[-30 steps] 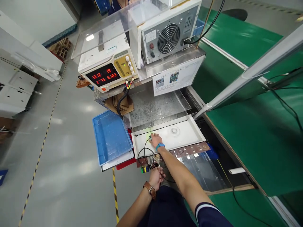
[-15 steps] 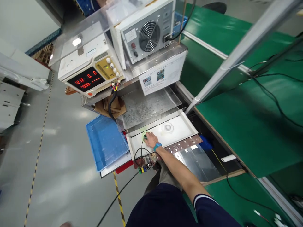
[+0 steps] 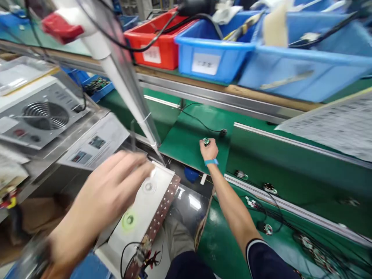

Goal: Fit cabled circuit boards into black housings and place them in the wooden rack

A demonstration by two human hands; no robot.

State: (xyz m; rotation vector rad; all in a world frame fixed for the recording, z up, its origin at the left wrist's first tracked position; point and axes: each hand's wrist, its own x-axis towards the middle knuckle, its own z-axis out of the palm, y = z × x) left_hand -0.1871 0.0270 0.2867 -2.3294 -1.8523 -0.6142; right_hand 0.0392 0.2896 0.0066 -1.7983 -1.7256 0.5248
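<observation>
My right hand (image 3: pixel 211 150), with a blue wristband, is closed around a small round part with a green circuit board (image 3: pixel 206 142), held above the green work surface (image 3: pixel 188 135). Nearest to it is a similar round part (image 3: pixel 223 132) at the end of a black cable, lying just beyond. Smeared by motion, my left hand (image 3: pixel 113 190) hangs in the foreground above the white tray (image 3: pixel 139 221), its fingers stretched out and nothing visible in them. Two round fixtures sit in that tray: a clear one (image 3: pixel 149 186) and a lime-green one (image 3: pixel 129 220).
Several cabled round parts (image 3: pixel 267 228) lie on the green surface at the right. A slanting white pole (image 3: pixel 124 77) rises left of centre. A red bin (image 3: pixel 157 42) and blue bins (image 3: pixel 215 46) stand on the shelf above. A fan-backed device (image 3: pixel 46 112) is at left.
The view has swung to the right. My right hand has moved from the white tray to above the green surface with the round part. My left hand has come into view.
</observation>
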